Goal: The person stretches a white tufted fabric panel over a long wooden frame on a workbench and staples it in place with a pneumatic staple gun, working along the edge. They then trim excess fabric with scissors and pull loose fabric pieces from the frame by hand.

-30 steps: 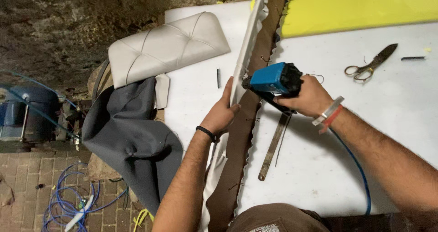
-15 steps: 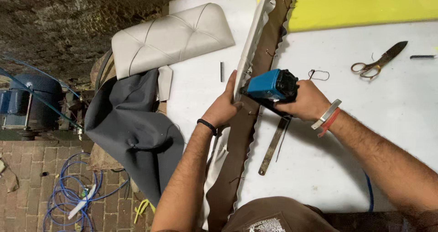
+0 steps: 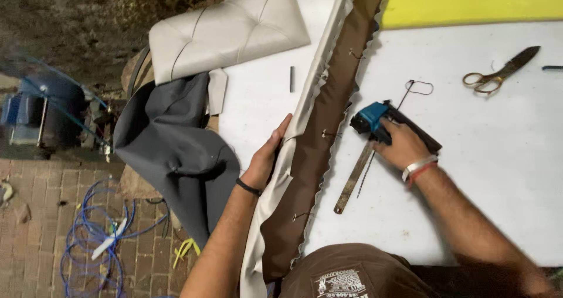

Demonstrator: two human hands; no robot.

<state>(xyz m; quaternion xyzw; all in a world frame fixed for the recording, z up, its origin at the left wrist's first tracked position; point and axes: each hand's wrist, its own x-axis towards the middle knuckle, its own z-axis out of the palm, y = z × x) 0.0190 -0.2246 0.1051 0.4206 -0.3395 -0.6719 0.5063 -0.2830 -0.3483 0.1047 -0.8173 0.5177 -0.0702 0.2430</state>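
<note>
Under my left hand (image 3: 268,157) runs a long brown panel wrapped in cream leatherette (image 3: 316,134), stretching from near my chest up across the white worktable (image 3: 481,157) toward the far edge. Its brown backing faces up, with a wavy scalloped fabric edge along the side nearer my right hand, and the cream covering folds over the opposite long edge. My left fingers (image 3: 282,127) lie flat and outstretched along that cream edge, pressing against it rather than clenching. My right hand (image 3: 403,145) is closed around a blue handheld staple gun (image 3: 375,121), its nose just beside the scalloped edge of the panel. A thin flat metal strip (image 3: 353,178) lies on the table directly below my right fingers. Well apart, beyond my right hand, rest brass-handled scissors (image 3: 498,72). Left of my left hand, grey fabric (image 3: 170,151) drapes over the table's side, beneath a cream tufted cushion (image 3: 226,31).
</note>
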